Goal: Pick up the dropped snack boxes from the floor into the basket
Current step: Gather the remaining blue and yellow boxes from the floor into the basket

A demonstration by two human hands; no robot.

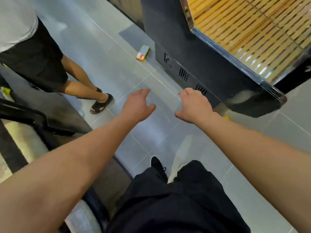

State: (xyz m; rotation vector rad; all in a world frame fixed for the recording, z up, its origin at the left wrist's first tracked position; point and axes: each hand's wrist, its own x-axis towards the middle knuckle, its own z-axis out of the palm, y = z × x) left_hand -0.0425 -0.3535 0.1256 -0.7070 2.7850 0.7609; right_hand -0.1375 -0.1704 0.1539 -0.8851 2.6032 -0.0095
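Observation:
A yellow snack box (143,53) with a red patch lies flat on the grey floor tiles, close to the dark base of a display unit. A small yellow object (226,117) peeks out by my right wrist under the unit's corner; what it is I cannot tell. My left hand (137,105) and my right hand (193,105) both reach forward over the floor with loosely curled fingers, holding nothing. Both hands are well short of the box. No basket is in view.
A dark display unit (210,68) with a wooden slatted top stands on the right. Another person in black shorts and black sandals (101,104) stands at the left. A dark fixture (38,121) fills the lower left. My own legs and shoes (158,165) are below.

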